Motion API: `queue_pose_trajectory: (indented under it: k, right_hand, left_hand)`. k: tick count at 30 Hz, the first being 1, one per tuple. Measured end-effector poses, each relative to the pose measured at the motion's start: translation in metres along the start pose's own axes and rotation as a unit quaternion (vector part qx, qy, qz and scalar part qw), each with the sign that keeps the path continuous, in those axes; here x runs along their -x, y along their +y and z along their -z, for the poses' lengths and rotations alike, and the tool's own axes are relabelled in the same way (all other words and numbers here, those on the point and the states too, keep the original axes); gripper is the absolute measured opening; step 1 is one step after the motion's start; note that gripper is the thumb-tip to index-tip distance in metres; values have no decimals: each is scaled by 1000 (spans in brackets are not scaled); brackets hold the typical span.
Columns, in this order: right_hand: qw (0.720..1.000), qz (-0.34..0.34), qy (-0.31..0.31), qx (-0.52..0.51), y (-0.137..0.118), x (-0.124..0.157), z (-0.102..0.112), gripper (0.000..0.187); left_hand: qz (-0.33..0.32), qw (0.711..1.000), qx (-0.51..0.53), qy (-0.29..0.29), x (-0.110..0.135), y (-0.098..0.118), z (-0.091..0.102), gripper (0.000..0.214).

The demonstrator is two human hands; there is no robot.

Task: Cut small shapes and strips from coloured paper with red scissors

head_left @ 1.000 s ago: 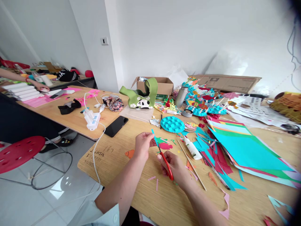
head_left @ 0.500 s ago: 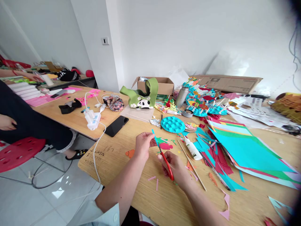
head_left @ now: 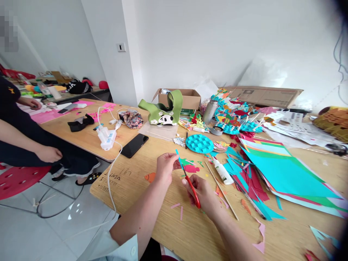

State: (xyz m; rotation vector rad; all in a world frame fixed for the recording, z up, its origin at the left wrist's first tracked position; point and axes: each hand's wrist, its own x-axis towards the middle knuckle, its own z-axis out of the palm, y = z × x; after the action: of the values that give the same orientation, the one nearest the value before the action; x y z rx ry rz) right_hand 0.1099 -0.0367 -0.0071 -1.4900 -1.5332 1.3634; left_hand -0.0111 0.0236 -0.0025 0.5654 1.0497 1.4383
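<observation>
Several blurred handwritten figures (head_left: 112,178) on the tabletop (head_left: 152,232) near the left hand (head_left: 166,167)

Bright, flat indoor light fills the room, leaving the white wall (head_left: 190,47) pale with only faint shadows. Glare spots shine on the glossy floor tiles (head_left: 73,214) at near left. The red-handled scissors (head_left: 192,192) look fairly sharp. The wide lens bends the edges of the wooden table (head_left: 174,235), a dark blur (head_left: 344,21) closes the far right corner, and a pixelated patch (head_left: 8,30) masks the upper left.
</observation>
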Motion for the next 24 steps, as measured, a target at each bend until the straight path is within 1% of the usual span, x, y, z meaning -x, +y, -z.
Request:
queue_pose_trajectory:
  k: [11,18,24]
  right_hand:
    - [1000,8,-6,-17,3,-1,0,43]
    - [1000,-2,-1,-27,3,-2,-1,44]
    - [1000,-3,9,-9,-1,0,0,45]
  left_hand:
    - [-3,1000,-22,-3,0,-5,0,15]
    - [4,1000,-15,-8,1,-4,-1,15]
    - [7,1000,-10,-9,1,-4,-1,14]
